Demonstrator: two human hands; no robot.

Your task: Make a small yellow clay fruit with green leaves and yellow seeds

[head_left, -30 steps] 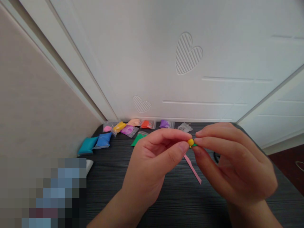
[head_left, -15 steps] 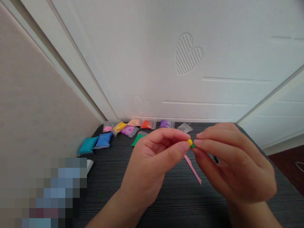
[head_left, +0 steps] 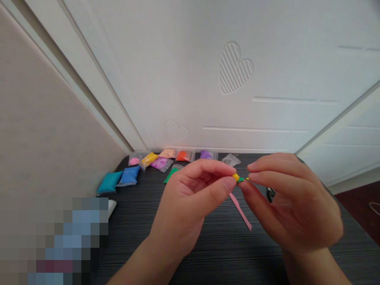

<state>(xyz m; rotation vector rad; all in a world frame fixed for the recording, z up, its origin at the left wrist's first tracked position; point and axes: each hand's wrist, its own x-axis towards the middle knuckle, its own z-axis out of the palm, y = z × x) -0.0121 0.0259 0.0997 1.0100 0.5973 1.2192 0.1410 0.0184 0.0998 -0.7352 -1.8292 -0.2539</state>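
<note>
Over the dark table, my left hand [head_left: 190, 202] pinches a small yellow and green piece of modelling clay [head_left: 235, 177] between thumb and fingertips. The yellow end is at the left fingers, and the green part points right. My right hand [head_left: 293, 202] is at that green end, its thumb touching from below and its fingers slightly raised. A tiny yellow bit shows by the right fingertips; whether it is joined to the green part is partly hidden. Below the hands lies a thin pink strip [head_left: 242, 213], its upper end behind my left thumb.
Along the table's back edge lie several clay packets, among them a blue packet [head_left: 129, 175], a teal packet [head_left: 109, 182], an orange packet [head_left: 183, 156] and a purple packet [head_left: 207, 154]. A green packet [head_left: 171, 175] is partly behind my left hand. A white panel [head_left: 178, 79] rises behind.
My right fingertips have lifted and parted slightly from the thumb, so more of the green part and a tiny yellow bit show. My left hand has barely moved.
</note>
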